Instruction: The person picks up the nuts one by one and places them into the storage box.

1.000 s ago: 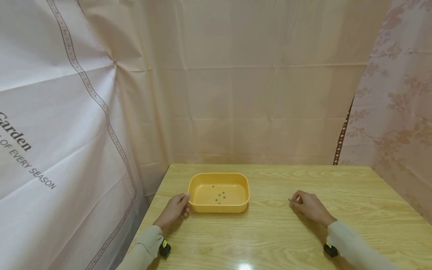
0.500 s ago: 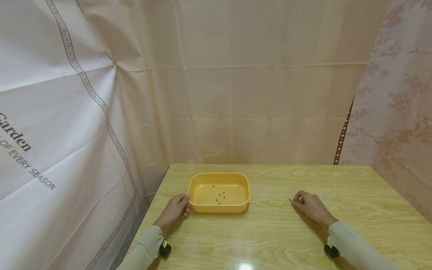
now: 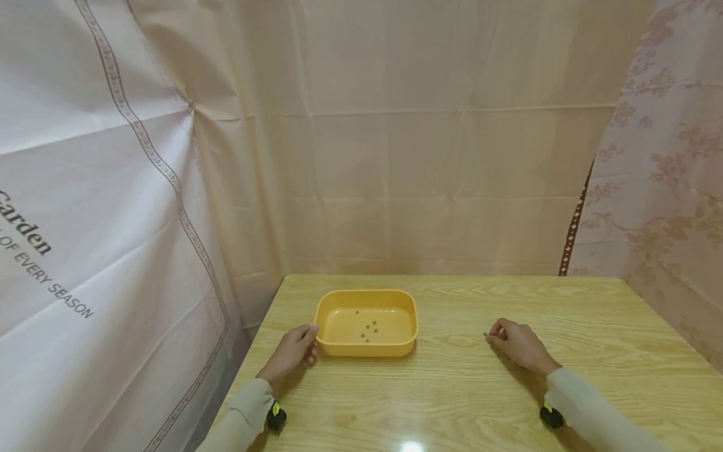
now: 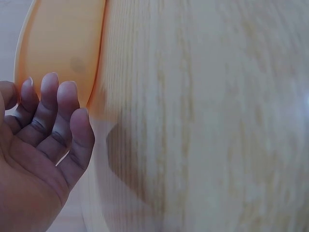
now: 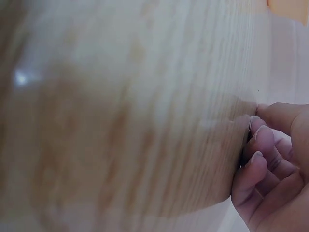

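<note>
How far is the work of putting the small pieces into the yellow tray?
Done: several small dark pieces already lie in the yellow tray. In hand: the right hand pinches one small piece low over the table, well to the right of the tray, while the left hand rests against the tray's left end. Left: that piece is not yet in the tray. No other loose pieces show on the table.

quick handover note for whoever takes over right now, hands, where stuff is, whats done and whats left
Left hand: relaxed fingers rest against the near left corner of the yellow tray, steadying it.
Right hand: on the table right of the tray, fingertips pinching something small; too tiny to name.
Done: several small dark pieces already lie in the tray.
Left: probably the pinched piece goes in the tray. No other loose pieces visible on the table.
</note>
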Demonstrator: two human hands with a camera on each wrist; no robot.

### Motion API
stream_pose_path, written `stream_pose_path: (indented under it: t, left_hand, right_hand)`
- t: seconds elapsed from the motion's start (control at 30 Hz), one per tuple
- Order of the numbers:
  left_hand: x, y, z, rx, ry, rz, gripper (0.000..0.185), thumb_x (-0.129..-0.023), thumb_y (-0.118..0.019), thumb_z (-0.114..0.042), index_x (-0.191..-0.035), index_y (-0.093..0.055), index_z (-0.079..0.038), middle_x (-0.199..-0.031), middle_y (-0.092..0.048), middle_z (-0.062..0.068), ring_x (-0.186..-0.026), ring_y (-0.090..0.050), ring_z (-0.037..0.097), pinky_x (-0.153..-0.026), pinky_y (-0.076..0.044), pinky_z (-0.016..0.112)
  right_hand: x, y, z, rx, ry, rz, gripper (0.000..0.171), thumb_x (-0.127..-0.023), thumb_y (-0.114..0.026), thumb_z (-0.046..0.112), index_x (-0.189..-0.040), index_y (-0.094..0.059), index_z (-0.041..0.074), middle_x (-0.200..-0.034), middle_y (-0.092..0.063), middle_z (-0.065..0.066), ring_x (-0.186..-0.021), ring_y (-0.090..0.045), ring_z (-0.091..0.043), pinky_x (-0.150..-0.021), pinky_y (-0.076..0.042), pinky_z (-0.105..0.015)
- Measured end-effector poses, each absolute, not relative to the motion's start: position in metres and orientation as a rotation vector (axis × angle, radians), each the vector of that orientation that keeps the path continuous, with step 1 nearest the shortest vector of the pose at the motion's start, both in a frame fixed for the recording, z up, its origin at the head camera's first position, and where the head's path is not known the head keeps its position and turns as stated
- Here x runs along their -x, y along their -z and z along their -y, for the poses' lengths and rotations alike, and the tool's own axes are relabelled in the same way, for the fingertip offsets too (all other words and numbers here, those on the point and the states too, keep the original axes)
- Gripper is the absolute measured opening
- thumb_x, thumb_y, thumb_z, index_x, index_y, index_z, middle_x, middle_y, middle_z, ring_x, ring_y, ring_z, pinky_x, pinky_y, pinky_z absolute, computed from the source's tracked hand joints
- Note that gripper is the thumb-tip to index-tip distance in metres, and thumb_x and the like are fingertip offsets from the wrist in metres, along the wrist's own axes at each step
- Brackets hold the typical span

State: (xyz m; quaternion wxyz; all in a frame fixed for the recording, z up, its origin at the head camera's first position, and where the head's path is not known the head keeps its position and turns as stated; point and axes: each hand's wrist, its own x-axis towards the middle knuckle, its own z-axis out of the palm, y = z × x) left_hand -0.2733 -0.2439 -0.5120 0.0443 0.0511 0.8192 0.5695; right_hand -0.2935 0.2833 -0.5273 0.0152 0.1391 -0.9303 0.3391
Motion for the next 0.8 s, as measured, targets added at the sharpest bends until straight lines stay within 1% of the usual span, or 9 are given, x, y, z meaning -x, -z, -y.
stream_pose_path:
  t: [0.3, 0.4, 0.57, 0.8]
  left_hand:
    - [0.2726, 0.5121, 0.2441, -0.166, -1.763, -2.491, 0.042, -0.111, -0.048, -0.037, -0.093, -0.058, -0.001, -0.079, -0.061, 0.01, -0.064, -0.059, 0.016, -0.058, -0.053, 0.027]
    - [0.2727, 0.5123, 0.2441, -0.164, -1.764, -2.485, 0.042, -0.111, -0.047, -0.037, -0.092, -0.058, -0.001, -0.078, -0.061, 0.009, -0.064, -0.059, 0.016, -0.058, -0.053, 0.027]
    - [0.2726, 0.5135, 0.2439, -0.158, -1.777, -2.471, 0.042, -0.111, -0.048, -0.036, -0.09, -0.057, -0.001, -0.076, -0.06, 0.007, -0.062, -0.058, 0.016, -0.056, -0.052, 0.027]
    - [0.2724, 0.5125, 0.2439, -0.175, -1.756, -2.497, 0.041, -0.112, -0.047, -0.036, -0.092, -0.058, -0.001, -0.076, -0.061, 0.007, -0.063, -0.058, 0.016, -0.056, -0.052, 0.027]
  right_hand:
    - [0.298, 0.5304, -0.2827, -0.426, -1.011, 2.913, 0.015, -0.103, -0.065, 0.02, -0.102, -0.061, 0.005, -0.07, -0.062, 0.003, -0.047, -0.051, -0.012, -0.042, -0.042, -0.027]
    - [0.2996, 0.5319, -0.2826, -0.436, -1.001, 2.912, 0.014, -0.103, -0.065, 0.018, -0.101, -0.062, 0.005, -0.071, -0.062, 0.003, -0.046, -0.051, -0.011, -0.042, -0.041, -0.026]
    - [0.3001, 0.5311, -0.2822, -0.454, -1.012, 2.917, 0.013, -0.102, -0.065, 0.017, -0.101, -0.061, 0.005, -0.066, -0.059, 0.003, -0.047, -0.049, -0.011, -0.043, -0.04, -0.026]
    - [0.2998, 0.5273, -0.2811, -0.463, -1.027, 2.935, 0.014, -0.103, -0.063, 0.014, -0.099, -0.064, 0.001, -0.076, -0.061, 0.0, -0.055, -0.055, -0.014, -0.049, -0.048, -0.028]
